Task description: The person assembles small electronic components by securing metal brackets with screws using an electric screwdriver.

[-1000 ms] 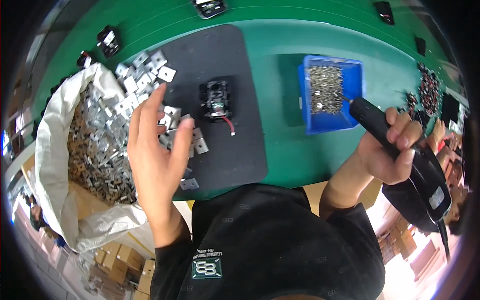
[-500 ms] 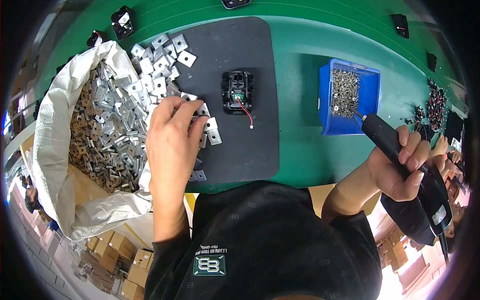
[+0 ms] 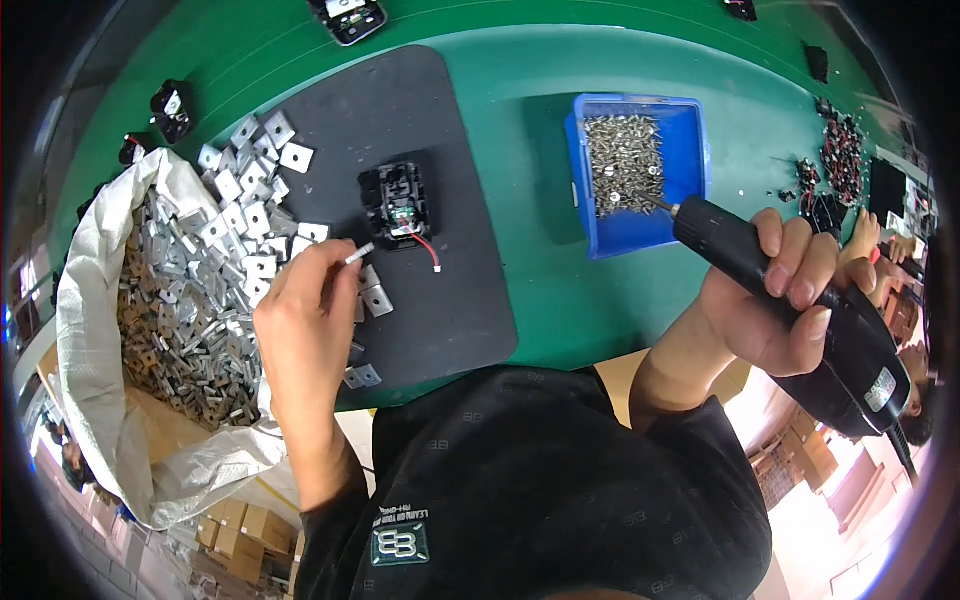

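Metal plate [image 3: 360, 253], seen nearly edge-on in the head view, is pinched between the thumb and bent fingertips of the left hand [image 3: 303, 308]. That hand is held back-up over the edge of the dark mat [image 3: 455, 300], its forearm rising from below. Just beyond the plate and to the hand's right sits a black housing [image 3: 397, 200] with a red wire [image 3: 425, 248]. Loose plates [image 3: 255, 215] lie beyond the left hand, and an open white sack [image 3: 90, 330] of them stands to its left. The right hand [image 3: 770, 315] wraps its fingers around a black electric screwdriver [image 3: 718, 238], tilted leftward and away. Its tip is at the screws [image 3: 622, 165] in a blue box [image 3: 683, 150] on the green bench [image 3: 560, 320]; contact cannot be told.
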### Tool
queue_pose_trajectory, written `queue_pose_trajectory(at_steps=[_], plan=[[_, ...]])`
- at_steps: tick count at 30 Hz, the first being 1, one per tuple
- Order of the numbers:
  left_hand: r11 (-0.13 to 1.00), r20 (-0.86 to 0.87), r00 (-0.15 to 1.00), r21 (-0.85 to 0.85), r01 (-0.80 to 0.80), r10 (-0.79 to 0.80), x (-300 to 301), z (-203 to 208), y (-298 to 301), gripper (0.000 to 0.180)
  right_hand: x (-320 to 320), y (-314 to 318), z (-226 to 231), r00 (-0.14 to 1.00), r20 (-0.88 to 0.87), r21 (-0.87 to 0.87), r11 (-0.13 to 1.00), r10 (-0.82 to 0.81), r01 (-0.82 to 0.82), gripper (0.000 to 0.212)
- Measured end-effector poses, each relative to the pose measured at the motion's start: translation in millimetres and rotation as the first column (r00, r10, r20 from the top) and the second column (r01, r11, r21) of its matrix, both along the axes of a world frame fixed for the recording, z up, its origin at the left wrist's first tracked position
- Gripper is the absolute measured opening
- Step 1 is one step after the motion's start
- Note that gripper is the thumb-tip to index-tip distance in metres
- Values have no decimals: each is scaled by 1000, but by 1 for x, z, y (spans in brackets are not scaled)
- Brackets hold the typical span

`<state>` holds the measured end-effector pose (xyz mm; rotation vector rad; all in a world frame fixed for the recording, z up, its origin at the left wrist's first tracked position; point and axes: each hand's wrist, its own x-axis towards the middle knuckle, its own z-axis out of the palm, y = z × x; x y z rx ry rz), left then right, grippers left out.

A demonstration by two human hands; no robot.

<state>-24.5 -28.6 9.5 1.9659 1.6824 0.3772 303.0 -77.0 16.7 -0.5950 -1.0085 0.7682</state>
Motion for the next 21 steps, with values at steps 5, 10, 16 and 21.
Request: queue_pose_trajectory(at_steps=[5, 10, 16, 21], plan=[[972, 181, 979, 196, -128, 93, -3, -2, 11, 16, 3, 3, 4, 998, -1, -5, 998, 62, -62, 55], [965, 231, 969, 262, 28, -91, 15, -3, 22, 18, -5, 6, -2, 999, 28, -54, 998, -37, 39, 52], [959, 141, 979, 262, 107, -148, 23, -19, 28, 18, 5, 5, -11, 999, -10, -18, 999, -32, 32, 53], [976, 114, 988, 201, 83, -107, 25, -22, 29, 19, 2, 11, -13, 999, 18, -9, 999, -40, 40, 54]])
